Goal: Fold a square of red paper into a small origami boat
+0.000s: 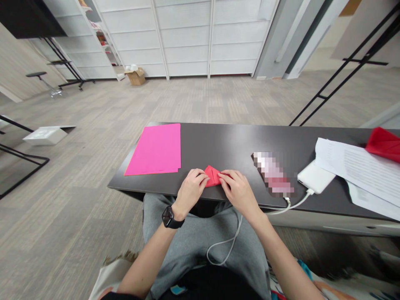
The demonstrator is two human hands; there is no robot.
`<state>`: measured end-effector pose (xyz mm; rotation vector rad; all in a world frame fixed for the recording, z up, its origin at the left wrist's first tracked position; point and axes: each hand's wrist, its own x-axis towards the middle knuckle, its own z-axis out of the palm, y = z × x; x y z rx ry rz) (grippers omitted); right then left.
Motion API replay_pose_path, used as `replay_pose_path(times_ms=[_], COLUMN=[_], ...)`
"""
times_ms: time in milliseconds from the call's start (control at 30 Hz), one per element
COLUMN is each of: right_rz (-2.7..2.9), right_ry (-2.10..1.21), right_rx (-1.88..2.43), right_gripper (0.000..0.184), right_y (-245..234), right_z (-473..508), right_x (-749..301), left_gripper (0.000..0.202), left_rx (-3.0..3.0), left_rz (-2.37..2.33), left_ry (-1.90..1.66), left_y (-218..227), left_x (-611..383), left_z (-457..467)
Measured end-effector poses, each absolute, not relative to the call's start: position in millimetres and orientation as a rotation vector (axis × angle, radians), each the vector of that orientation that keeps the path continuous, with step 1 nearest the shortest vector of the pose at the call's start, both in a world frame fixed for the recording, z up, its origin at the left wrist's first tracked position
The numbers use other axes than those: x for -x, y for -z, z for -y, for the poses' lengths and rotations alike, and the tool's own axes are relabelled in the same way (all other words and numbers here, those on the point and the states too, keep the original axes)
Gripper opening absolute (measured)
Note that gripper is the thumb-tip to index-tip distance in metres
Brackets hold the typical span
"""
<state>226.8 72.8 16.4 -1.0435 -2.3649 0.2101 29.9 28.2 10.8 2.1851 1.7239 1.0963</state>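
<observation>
Head | left hand (189,187) | right hand (239,190) | angled inward, holding folded red paper (213,177)

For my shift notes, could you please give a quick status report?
Left hand and right hand holding folded red paper at opposite sides. Paper partly hidden by hands. Pink sheets, white power bank out of the way.

Left hand (193,186) near right hand (239,190), both palm-down

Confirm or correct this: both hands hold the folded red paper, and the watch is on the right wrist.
Not quite: the head view shows the watch on the left wrist, not the right. The left hand and right hand hold the folded red paper.
</observation>
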Motion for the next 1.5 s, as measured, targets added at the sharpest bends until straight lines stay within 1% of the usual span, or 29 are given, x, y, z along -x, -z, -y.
replay_pose_path(times_ms=[167,333,500,600,767,967,1067,1200,1300,1500], right_rz=[2.456,2.461,2.555,2.557,2.563,2.618,2.630,2.649,2.649,2.710], right_ry=[-0.254,-0.287,-0.229,-0.254,-0.315,-0.367,-0.317,-0.260,-0.247,-0.159], right_rx=[0.968,0.929,0.906,0.908,0.863,0.749,0.757,0.744,0.730,0.753], right_gripper=[0.045,0.039,0.046,0.047,0.040,0.046,0.045,0.045,0.048,0.048], right_y=[-17.3,-14.1,-11.2,-15.1,-27.4,-24.1,-21.6,-20.9,-19.9,-24.2], right_z=[-73.7,-76.4,-75.6,-75.5,-90.1,-111.0,-110.4,-106.6,-107.2,-103.5], right_x=[-231.3,-233.4,-234.1,-233.7,-228.7,-223.8,-224.2,-224.9,-225.4,-222.3], left_gripper=[0.011,0.020,0.030,0.031,0.033,0.036,0.039,0.041,0.040,0.040], left_rx=[-2.214,-2.336,-2.489,-2.477,-2.437,-2.404,-2.460,-2.575,-2.569,-2.528], left_rz=[-1.730,-1.757,-1.779,-1.787,-1.739,-1.798,-1.857,-1.751,-1.690,-1.684], left_ry=[-1.051,-0.937,-0.769,-0.753,-0.788,-0.762,-0.735,-0.672,-0.658,-0.661], left_y=[-10.2,-14.5,-13.6,-12.3,-14.1,-13.0,-12.4,-13.7,-14.1,-15.7], left_x=[-26.6,-25.0,-25.5,-24.2,-21.3,-22.8,-24.9,-25.4,-24.2,-21.7], left_z=[-25.6,-22.8,-22.8,-22.3,-22.1,-22.4,-20.4,-17.2,-15.9,-16.7])
